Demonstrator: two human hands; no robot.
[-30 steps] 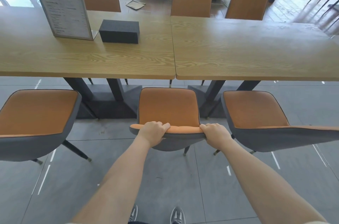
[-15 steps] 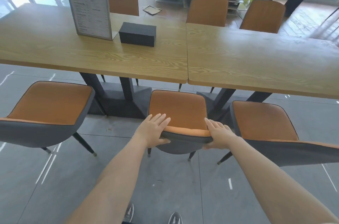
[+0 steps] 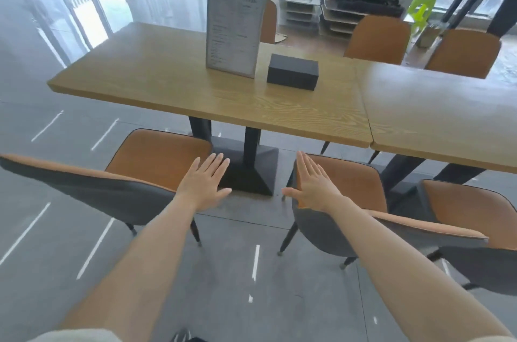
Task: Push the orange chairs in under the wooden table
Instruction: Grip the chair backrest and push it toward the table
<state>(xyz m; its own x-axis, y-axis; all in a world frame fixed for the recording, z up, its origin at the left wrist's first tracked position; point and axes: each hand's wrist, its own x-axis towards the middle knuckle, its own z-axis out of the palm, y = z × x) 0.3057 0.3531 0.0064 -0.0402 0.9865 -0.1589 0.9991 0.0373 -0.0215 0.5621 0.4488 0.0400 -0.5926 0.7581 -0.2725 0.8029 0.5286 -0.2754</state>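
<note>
Orange chairs (image 3: 349, 182) stand in a row along the near side of the wooden table (image 3: 167, 84), each with a smooth orange padded seat in a curved dark grey shell on thin black splayed legs. The leftmost chair (image 3: 156, 157) in the lower left sits almost wholly out from the table edge. The middle chair (image 3: 330, 229) has only the front of its seat at the edge, and the third chair (image 3: 470, 210) at lower right sits under a second tabletop (image 3: 433, 112) butted against the first. Both tops are pale wood with strong grain, flat and square-edged. Between the first two chairs stands the table's black pedestal base (image 3: 249, 171), a flat-topped wedge on the glossy grey tiled floor (image 3: 237, 271). The left hand (image 3: 204, 187) is held out flat by the right end of the leftmost chair's back, fingers straight and close together, thumb splayed; I cannot tell whether it touches. The right hand (image 3: 313, 187), likewise flat with its thumb out, lies over the left end of the middle chair's back. On the table stand an upright menu stand (image 3: 233, 28) and a matte black box (image 3: 292, 75) just beside it. More orange chair backs (image 3: 377, 39) show beyond, and a green stool (image 3: 419, 8) at upper right.
</note>
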